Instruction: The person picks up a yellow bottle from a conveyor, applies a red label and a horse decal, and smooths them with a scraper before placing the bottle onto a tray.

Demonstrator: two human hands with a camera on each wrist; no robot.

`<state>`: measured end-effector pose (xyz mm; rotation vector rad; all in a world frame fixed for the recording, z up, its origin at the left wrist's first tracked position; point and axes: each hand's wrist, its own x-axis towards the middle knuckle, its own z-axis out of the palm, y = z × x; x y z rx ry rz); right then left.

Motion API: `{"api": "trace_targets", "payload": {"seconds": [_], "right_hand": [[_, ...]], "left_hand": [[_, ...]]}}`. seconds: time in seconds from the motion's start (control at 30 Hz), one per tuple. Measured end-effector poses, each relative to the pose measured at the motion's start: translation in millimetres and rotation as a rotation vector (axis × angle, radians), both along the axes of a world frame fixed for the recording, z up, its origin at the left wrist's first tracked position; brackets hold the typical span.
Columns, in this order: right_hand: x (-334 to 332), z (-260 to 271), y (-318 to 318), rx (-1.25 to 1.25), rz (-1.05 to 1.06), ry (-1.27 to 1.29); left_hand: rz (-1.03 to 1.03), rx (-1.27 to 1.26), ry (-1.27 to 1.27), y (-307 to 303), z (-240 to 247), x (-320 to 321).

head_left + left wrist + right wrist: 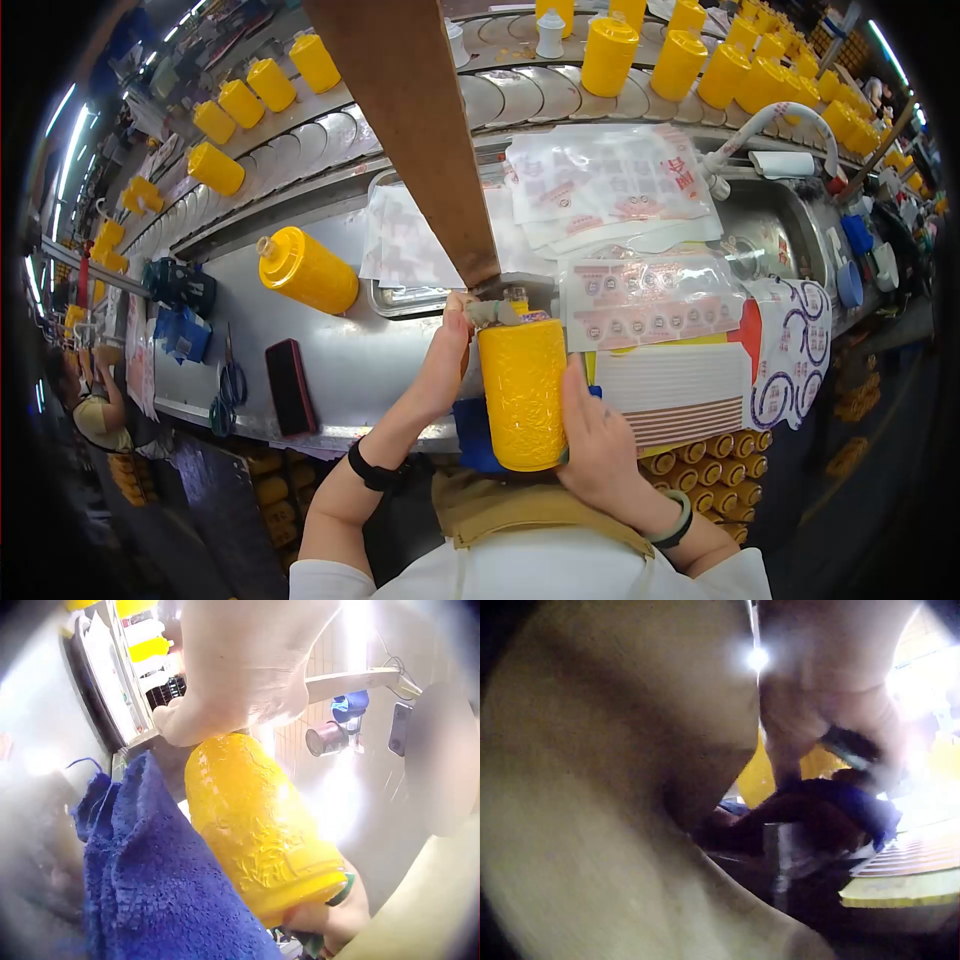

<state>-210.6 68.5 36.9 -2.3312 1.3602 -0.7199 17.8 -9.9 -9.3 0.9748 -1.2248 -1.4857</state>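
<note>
Bottle [522, 395], yellow and embossed, is being held over the near edge of the table [370, 365]. Its long axis is running away from the person, neck pointing toward the table. Right hand [600, 440] is wrapping the lower side, nearer the base. Left hand [447, 355] is pinching at the neck, fingers curled. Blue cloth [468, 430] is lying just beneath.

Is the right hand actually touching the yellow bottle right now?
Touching. The head view shows the right hand wrapped round the yellow bottle, its thumb pressed flat on the side with no gap.
</note>
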Motion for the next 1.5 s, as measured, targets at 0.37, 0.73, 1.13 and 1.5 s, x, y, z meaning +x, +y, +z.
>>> {"api": "trace_targets", "payload": {"seconds": [0.37, 0.73, 1.13, 1.5], "right_hand": [[-3, -8, 3, 0.07, 0.019, -0.071], [-5, 3, -1, 0.145, -0.013, -0.064], [-15, -8, 7, 0.012, 0.136, -0.019], [-10, -15, 3, -0.071, 0.022, -0.194]], "left_hand": [[-0.045, -0.02, -0.058, -1, 17, 0], [0.01, -0.015, -0.035, -4, 25, -8], [0.226, -0.264, -0.488, -3, 17, -2], [0.288, -0.47, -0.389, 28, 21, -12]]}}
